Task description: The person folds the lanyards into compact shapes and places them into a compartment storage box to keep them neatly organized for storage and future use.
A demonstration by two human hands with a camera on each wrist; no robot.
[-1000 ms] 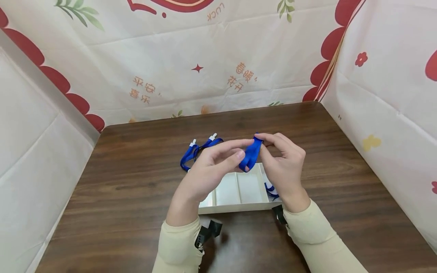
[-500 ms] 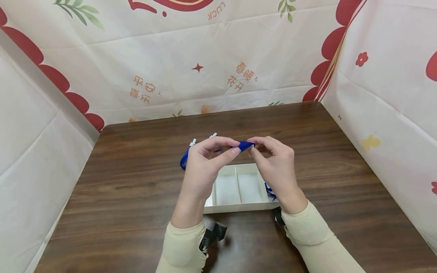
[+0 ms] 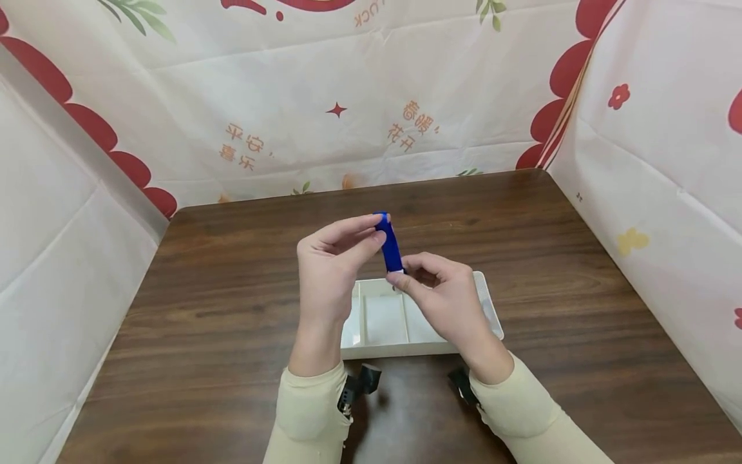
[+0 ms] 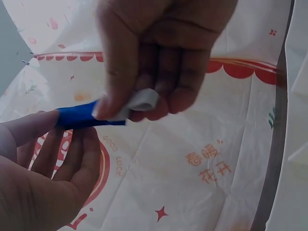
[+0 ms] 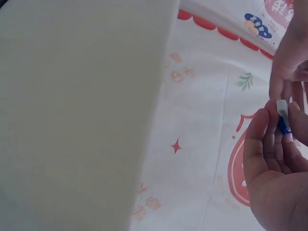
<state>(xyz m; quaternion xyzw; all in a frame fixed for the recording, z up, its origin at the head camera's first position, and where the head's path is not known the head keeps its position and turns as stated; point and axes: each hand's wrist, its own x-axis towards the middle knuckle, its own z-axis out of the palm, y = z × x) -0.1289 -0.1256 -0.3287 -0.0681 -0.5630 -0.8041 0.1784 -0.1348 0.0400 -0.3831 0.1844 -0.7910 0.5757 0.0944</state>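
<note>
My left hand (image 3: 326, 277) pinches the upper end of a folded blue lanyard (image 3: 390, 247) between thumb and fingertips. At the lower end, my right hand (image 3: 447, 303) pinches it by a white piece (image 3: 398, 272). The lanyard stands nearly upright above a white tray (image 3: 400, 351) with compartments. In the left wrist view, the blue strap (image 4: 77, 117) runs between both hands, and the white piece (image 4: 143, 99) forms a small loop at the right hand's fingers. The right wrist view catches the white end (image 5: 282, 108) beside the right thumb.
The tray sits on a brown wood-grain table (image 3: 203, 322), partly covered by my right hand. A patterned white cloth (image 3: 290, 96) stands behind the table and along its sides. Small black wrist cameras (image 3: 370, 379) hang at both cuffs.
The lanyard has turned from slanting, then level, to nearly upright. My right hand has moved down and left; the left has shifted left, where lanyards lying on the table were visible before.
</note>
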